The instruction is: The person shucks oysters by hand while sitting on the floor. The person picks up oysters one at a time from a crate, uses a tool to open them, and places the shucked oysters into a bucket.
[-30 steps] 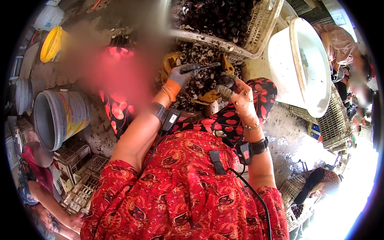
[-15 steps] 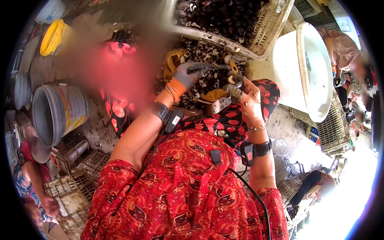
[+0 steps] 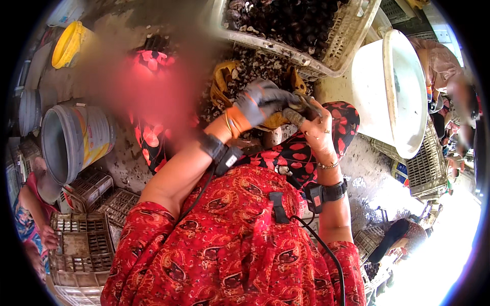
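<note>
My left hand (image 3: pixel 260 99), in a grey and orange glove, reaches across to my right hand. Its fingers are bent closed, and what they hold is hidden. My right hand (image 3: pixel 317 130) has covered fingertips and grips a small dark rounded piece (image 3: pixel 305 106), mostly hidden where the hands meet. Beneath them is a yellow-edged container or bag (image 3: pixel 220 84) amid many dark and pale bits (image 3: pixel 258 66). Just beyond stands a pale plastic crate (image 3: pixel 286 48) full of dark, shiny rounded pieces (image 3: pixel 296 23).
A large white tub (image 3: pixel 370 92) stands at right, with a slatted crate (image 3: pixel 426 166) beside it. Buckets, one grey (image 3: pixel 64 145) and one yellow (image 3: pixel 71 46), are at left. Another person's hand (image 3: pixel 49 237) is by stacked crates (image 3: pixel 81 239) at lower left. Other people work at right.
My left hand has moved right and nearer to me, its fingers now against those of my right hand. At lower left, the other person's crate has shifted from tilted to straighter.
</note>
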### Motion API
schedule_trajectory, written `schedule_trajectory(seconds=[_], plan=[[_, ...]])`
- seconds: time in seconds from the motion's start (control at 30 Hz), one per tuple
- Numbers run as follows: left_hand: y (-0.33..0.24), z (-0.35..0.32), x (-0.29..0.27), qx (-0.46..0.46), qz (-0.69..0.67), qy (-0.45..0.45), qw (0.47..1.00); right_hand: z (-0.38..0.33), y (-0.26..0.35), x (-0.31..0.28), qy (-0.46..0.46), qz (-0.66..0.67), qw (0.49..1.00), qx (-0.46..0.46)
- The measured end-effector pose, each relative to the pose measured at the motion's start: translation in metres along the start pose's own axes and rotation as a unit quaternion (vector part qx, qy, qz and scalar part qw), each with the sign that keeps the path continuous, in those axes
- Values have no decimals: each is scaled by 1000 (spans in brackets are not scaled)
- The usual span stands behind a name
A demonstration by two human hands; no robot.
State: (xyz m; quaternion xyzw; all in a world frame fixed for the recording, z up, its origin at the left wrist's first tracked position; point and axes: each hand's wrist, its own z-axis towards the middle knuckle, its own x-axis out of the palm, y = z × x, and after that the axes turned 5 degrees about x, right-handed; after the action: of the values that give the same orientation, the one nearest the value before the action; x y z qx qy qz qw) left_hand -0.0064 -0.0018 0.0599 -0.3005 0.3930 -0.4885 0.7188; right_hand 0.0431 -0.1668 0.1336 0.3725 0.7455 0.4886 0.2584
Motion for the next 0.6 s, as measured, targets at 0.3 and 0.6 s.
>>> schedule_trajectory(seconds=[0.3,0.6], plan=[[-14,7,-6,-27,-33,11,999,2,-1,-6,-26,-59,996,-67],[33,-13,-9,-267,-126,-120,948,-13,21,10,-30,-53,997,-48]])
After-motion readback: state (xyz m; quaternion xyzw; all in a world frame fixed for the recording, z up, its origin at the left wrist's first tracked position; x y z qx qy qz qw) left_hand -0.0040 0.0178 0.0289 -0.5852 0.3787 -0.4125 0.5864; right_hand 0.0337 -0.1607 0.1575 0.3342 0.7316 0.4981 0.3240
